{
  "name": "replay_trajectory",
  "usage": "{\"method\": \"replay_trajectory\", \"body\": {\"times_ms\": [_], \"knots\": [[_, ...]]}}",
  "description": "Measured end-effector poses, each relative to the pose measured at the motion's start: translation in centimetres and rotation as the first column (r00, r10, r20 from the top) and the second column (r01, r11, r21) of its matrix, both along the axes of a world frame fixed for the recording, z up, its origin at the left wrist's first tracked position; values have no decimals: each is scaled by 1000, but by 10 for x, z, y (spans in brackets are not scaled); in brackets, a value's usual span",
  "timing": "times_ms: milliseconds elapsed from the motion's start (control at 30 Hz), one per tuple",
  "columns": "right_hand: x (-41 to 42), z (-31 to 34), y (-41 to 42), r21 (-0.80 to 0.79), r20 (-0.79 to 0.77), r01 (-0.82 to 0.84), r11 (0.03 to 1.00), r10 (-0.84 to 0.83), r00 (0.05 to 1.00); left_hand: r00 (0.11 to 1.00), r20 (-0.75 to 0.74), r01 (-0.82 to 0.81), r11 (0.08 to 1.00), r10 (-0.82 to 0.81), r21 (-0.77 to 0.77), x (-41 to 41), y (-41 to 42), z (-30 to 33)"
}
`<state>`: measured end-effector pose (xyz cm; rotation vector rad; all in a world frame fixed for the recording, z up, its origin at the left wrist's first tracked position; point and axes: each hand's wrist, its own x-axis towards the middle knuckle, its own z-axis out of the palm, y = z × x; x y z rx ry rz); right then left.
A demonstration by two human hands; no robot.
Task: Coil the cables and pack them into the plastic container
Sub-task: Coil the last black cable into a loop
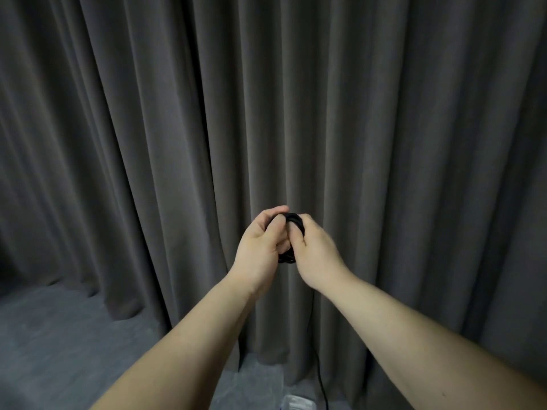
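Curtain [148, 143]: matt grey woven cloth, heavy folds. Floor [59, 344]: grey carpet, rough low pile. Coiled cable [293, 220]: black, smooth sheath, faint sheen. Container [299, 403]: clear plastic, glossy.

Curtained indoor room, studio-like: heavy grey pleated drapes [177, 143] across the whole back, grey carpeted floor [59, 350] below.
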<state>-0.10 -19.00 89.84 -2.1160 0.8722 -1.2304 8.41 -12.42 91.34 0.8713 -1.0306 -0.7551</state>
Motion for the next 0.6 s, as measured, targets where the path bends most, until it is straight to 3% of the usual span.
{"method": "replay_trajectory", "body": {"times_ms": [133, 267, 433, 600], "knots": [[-3, 6, -1, -8, -11, -21, 1000, 21, 1000, 985, 154, -87, 996, 80, 36, 7, -3, -3], [-6, 12, -4, -73, -148, -29, 997, 18, 989, 963, 244, -130, 991, 115, 45, 9, -1, -3], [-10, 20, -9, -137, -293, -120, 983, 75, 953, 962, 245, -134, 991, 125, 23, 10, -1, -2], [-15, 23, -13, -207, -413, -121, 971, 25, 910, 973, 198, -118, 993, 115, 0, 8, 0, -2]]}}
